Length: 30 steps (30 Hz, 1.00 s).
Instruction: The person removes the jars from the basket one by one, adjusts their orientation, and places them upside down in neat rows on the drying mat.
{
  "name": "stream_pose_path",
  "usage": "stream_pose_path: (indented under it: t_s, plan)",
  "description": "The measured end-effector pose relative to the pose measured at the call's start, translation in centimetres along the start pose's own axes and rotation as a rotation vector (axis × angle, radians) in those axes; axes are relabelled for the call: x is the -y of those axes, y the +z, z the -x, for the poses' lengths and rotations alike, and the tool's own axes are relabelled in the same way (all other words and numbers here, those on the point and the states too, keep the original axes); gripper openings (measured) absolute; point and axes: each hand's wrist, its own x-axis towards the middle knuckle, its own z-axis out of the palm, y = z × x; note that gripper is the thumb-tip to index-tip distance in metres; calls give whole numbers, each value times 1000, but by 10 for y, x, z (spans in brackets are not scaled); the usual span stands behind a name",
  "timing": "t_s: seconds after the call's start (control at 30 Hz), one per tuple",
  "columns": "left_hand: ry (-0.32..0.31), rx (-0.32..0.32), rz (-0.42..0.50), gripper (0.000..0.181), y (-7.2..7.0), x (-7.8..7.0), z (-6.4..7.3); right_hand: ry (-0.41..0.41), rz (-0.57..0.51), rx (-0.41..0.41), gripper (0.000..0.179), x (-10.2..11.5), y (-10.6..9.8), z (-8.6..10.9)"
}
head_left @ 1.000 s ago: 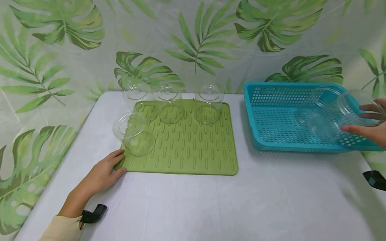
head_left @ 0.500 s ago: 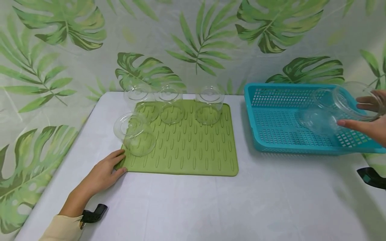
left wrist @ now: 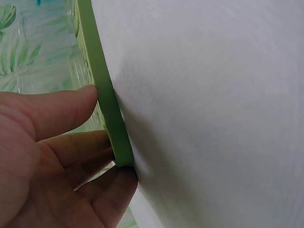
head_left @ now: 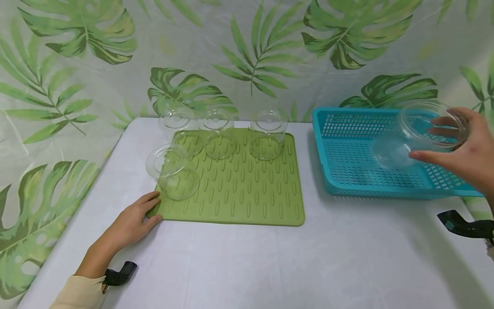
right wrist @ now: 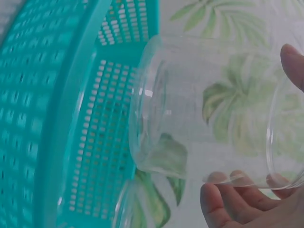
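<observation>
My left hand (head_left: 133, 219) rests at the near left corner of a green ribbed mat (head_left: 247, 193). The left wrist view shows its thumb against one mat edge and fingertips around the corner. On the mat stand several clear jars (head_left: 179, 184), bases upward, mostly along its left and back. At far right, my right hand (head_left: 468, 148) grips a clear jar (right wrist: 228, 109) near its rim, over a turquoise basket (head_left: 320, 146). The jar tilts, its rounded end toward the basket. Below it in the right wrist view, the edge of another clear jar (right wrist: 124, 204) shows.
A white cloth (head_left: 247, 266) covers the table under mat and basket. Behind them hangs a leaf-patterned curtain (head_left: 270, 25). Perforated basket walls rise around the right hand's work. Black wrist cameras sit on both wrists.
My right hand has moved left over the basket with the jar, coming further into the head view. The left hand, the mat and the jars on it have stayed put.
</observation>
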Motion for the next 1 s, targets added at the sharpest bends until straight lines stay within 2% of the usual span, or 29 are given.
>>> stream_pose_path:
  t_s: [0.17, 0.47, 1.0]
  plan:
    - [-2, -6, 5, 51, 1, 1, 1, -71, -27, 32, 104, 13, 7, 1]
    - [-7, 1, 13, 53, 2, 0, 1, -234, -88, 4, 110, 32, 21, 4]
    - [0, 7, 12, 53, 0, -1, 0, -250, -55, 41, 114, 57, 32, 5]
